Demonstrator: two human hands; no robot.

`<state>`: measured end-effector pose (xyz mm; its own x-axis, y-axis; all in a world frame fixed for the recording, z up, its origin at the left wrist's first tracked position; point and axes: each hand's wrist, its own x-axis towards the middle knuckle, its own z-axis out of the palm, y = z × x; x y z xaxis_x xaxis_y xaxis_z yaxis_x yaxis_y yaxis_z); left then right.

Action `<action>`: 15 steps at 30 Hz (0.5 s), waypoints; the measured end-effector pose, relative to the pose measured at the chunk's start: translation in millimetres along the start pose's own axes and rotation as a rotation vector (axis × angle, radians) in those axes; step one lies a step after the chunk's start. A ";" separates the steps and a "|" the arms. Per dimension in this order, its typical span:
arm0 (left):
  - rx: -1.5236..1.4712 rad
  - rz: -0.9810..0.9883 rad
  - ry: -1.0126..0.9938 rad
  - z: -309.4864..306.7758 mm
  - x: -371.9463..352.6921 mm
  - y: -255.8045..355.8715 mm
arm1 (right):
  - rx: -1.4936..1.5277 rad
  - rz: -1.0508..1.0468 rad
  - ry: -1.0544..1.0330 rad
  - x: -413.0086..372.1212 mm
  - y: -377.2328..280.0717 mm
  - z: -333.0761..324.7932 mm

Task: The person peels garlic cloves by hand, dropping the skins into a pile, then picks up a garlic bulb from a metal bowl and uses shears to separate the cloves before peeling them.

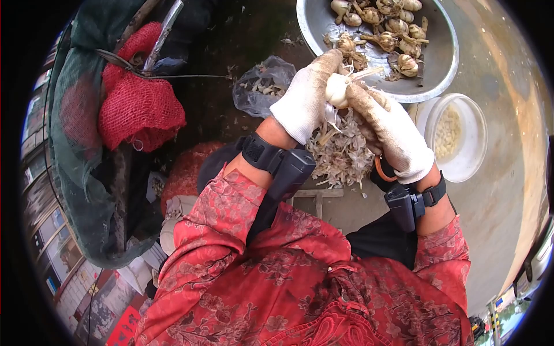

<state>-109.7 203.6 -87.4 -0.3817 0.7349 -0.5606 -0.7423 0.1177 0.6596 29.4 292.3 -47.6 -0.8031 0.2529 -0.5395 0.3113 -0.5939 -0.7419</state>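
Note:
A whitish garlic bulb [337,90] with a pale stalk is held between my two gloved hands, above a heap of papery garlic skins [341,151]. My left hand [309,95], in a white glove with soiled fingertips, grips the bulb from the left side. From the right, my right hand [395,130] presses its fingers against the bulb and stalk; its glove is stained brown at the fingers. Just beyond both hands, a metal basin [452,55] contains several unpeeled garlic bulbs [398,26] with stalks.
A clear plastic bag [247,101] with cloves lies left of my hands. At right stands a white tub [478,138] of peeled cloves [448,132]. Red mesh sacking [141,109] and green netting [86,173] hang at the left.

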 end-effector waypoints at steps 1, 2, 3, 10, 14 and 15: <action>-0.038 -0.016 -0.021 -2.0 1.5 -1.7 | 0.024 0.021 0.037 -1.4 -0.2 3.8; -0.077 -0.032 -0.041 -3.6 3.0 -2.8 | 0.048 0.043 0.074 -1.9 -0.4 6.0; -0.077 -0.031 -0.041 -2.8 3.7 -3.0 | 0.047 0.042 0.073 -0.9 1.7 5.5; -0.208 -0.138 0.014 -5.5 10.5 -9.3 | -0.179 -0.286 0.189 8.0 24.0 6.3; -0.262 -0.151 0.023 -3.8 8.4 -7.6 | -0.542 -0.345 0.209 -2.6 3.7 14.3; -0.262 -0.151 0.023 -4.3 8.9 -7.5 | -0.543 -0.345 0.209 -3.9 4.2 13.1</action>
<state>-110.0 206.4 -99.5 -0.2666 0.7066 -0.6554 -0.9072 0.0456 0.4182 27.2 278.8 -43.4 -0.8044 0.5338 -0.2609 0.3093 0.0014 -0.9510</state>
